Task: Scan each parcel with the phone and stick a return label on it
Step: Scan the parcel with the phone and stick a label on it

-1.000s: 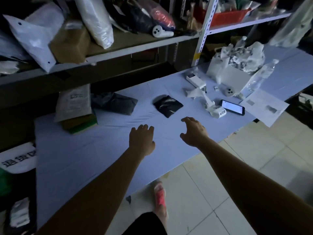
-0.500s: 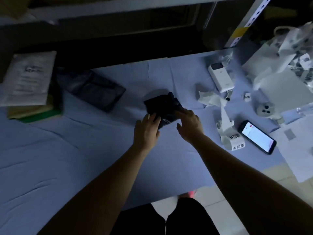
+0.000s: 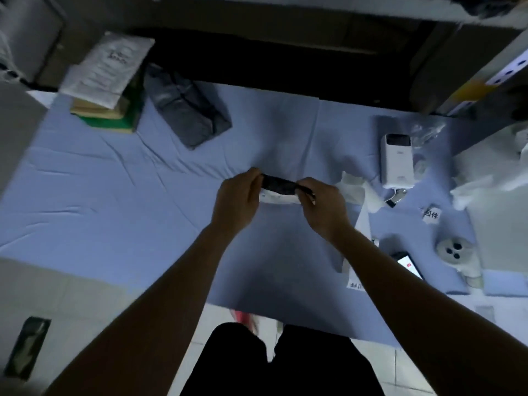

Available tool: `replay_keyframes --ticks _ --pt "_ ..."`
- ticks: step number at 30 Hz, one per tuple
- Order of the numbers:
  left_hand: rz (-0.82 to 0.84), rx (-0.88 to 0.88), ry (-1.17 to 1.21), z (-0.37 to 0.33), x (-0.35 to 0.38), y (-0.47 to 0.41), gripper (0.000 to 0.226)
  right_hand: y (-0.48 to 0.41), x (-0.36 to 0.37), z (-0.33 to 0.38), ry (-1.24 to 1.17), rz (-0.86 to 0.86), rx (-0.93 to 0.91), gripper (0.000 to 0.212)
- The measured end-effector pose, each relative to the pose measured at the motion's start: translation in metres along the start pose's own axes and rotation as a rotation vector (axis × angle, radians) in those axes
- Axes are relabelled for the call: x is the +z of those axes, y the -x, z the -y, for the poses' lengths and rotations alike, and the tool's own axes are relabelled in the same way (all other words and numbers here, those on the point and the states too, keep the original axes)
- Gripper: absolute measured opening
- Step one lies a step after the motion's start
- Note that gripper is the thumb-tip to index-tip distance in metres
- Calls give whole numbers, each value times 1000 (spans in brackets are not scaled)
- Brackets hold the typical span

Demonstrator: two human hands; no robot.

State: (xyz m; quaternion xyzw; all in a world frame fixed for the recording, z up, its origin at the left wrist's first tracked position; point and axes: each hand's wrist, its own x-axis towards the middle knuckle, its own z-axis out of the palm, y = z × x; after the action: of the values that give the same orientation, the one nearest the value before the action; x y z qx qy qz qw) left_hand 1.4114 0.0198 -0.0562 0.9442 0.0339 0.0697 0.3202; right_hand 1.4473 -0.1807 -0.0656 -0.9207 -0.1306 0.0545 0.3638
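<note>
"回件" on small white label (image 3: pixel 431 215)

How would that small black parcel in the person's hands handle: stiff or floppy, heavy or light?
Probably floppy: the black parcel looks like a thin plastic mailer bag, gripped at its ends by the left hand and right hand. Likely light too: it is small and held up by its ends alone.

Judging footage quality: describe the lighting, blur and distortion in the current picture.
Head view: dim, bluish light; motion blur smears the grey parcel; the phone screen glows brightest; the black parcel between left hand and right hand reads dark, detail lost.
</note>
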Motion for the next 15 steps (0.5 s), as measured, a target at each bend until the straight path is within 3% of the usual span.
replay_keyframes --ticks 4,10,12,15 --pt "35 -247 227 -13 1 32 18 24 -31 6 -53 114 -55 12" --pt "202 -388 196 1 45 80 22 67 -15 -11 56 317 134 21" --pt "183 -385 141 5 54 88 22 78 -12 -17 62 304 203 27" --pt "113 -415 129 3 59 92 17 96 -23 -21 48 143 291 32"
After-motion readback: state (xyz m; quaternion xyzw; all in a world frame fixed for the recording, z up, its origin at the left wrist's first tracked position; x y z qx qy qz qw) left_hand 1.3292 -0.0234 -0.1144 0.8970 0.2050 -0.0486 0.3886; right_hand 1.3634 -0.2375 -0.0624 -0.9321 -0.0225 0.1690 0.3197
